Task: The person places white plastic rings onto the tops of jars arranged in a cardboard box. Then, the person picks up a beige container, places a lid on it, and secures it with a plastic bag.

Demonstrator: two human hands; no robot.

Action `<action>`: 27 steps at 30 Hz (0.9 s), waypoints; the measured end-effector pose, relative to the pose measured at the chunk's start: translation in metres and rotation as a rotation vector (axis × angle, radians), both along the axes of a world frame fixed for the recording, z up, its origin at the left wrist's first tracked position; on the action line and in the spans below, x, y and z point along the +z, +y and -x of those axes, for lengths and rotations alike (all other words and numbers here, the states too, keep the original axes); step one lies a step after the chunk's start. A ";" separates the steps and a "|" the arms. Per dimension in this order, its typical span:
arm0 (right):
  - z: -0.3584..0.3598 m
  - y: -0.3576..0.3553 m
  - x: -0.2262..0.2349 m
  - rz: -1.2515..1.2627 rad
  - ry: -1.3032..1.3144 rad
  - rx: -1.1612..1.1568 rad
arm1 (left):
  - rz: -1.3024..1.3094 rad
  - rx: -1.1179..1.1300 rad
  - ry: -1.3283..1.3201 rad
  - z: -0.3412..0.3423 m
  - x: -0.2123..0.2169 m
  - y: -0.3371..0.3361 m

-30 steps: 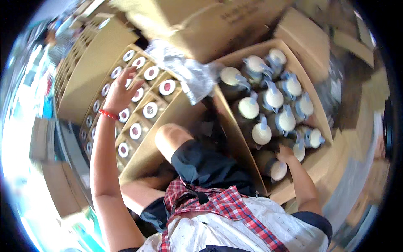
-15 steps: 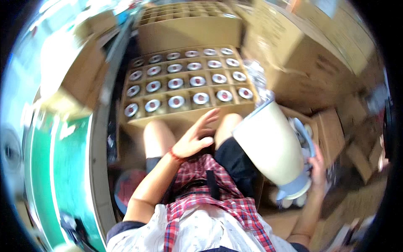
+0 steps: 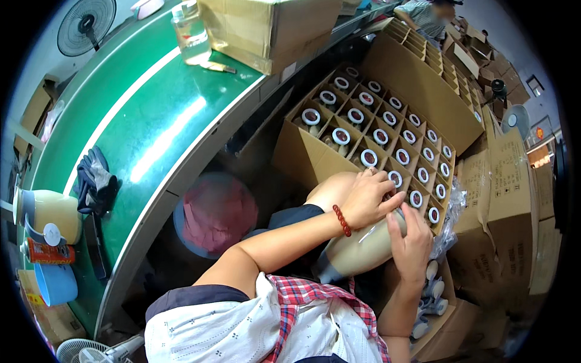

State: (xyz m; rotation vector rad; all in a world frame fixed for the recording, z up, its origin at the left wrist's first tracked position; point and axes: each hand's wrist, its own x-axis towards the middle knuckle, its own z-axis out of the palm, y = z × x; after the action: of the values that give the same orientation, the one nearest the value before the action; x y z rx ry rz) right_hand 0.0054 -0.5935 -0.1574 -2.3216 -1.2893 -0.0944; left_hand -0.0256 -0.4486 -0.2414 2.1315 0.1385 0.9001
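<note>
A cream jug (image 3: 358, 249) with a grey-blue base lies tilted across my lap. My right hand (image 3: 413, 245) is closed on its side near the upper end, thumb along the body. My left hand (image 3: 370, 199), with a red bead bracelet at the wrist, curls over that same end. Its fingertips and the jug's mouth are partly hidden. Just beyond my hands is a divided carton (image 3: 315, 158) with several round white lids with dark red centres (image 3: 369, 158) showing in its compartments.
A green-topped bench (image 3: 145, 121) curves along my left, bearing dark gloves (image 3: 95, 181), another jug (image 3: 57, 212), a clear bottle (image 3: 192, 36) and a carton (image 3: 272, 30). A pink-covered stool (image 3: 219, 212) stands below. An open box of pale blue-and-white parts (image 3: 433, 296) sits right; cartons (image 3: 502, 212) stack beyond.
The jug has come from my right side to my lap, its base now toward me. My left hand has joined the right at its upper end. The view has swung left.
</note>
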 end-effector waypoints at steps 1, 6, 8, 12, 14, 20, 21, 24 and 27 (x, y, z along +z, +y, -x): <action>-0.003 0.010 0.004 0.083 0.042 -0.044 | 0.141 -0.105 0.018 -0.005 -0.006 0.008; -0.040 0.022 -0.021 -0.220 0.202 0.126 | 0.921 -0.637 0.155 -0.021 -0.023 0.033; -0.055 0.014 -0.032 -0.379 0.439 0.108 | 0.772 -0.646 0.119 -0.027 -0.039 0.030; -0.100 -0.019 -0.081 -0.793 0.936 0.111 | 0.178 -0.445 0.147 -0.031 -0.015 0.018; -0.138 -0.014 -0.104 -0.850 1.188 0.394 | -0.087 -0.326 0.187 -0.027 0.019 0.000; -0.172 0.003 -0.152 -1.025 1.618 0.581 | -0.438 -0.374 0.128 -0.057 0.036 -0.033; -0.165 -0.007 -0.117 -0.567 1.206 0.193 | -0.232 -0.624 0.183 -0.056 0.032 -0.001; -0.135 -0.016 -0.040 -0.279 0.711 0.298 | 0.566 -0.737 0.046 -0.080 -0.028 0.047; -0.129 -0.010 -0.035 -0.260 0.621 0.347 | 0.872 -0.872 0.423 -0.090 -0.036 0.038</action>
State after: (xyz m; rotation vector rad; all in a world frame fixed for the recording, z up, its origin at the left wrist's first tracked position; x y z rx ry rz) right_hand 0.1342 -0.6035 -0.1928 -1.6798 -1.2313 0.5024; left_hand 0.0642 -0.4108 -0.2770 1.2896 -0.1617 -0.1453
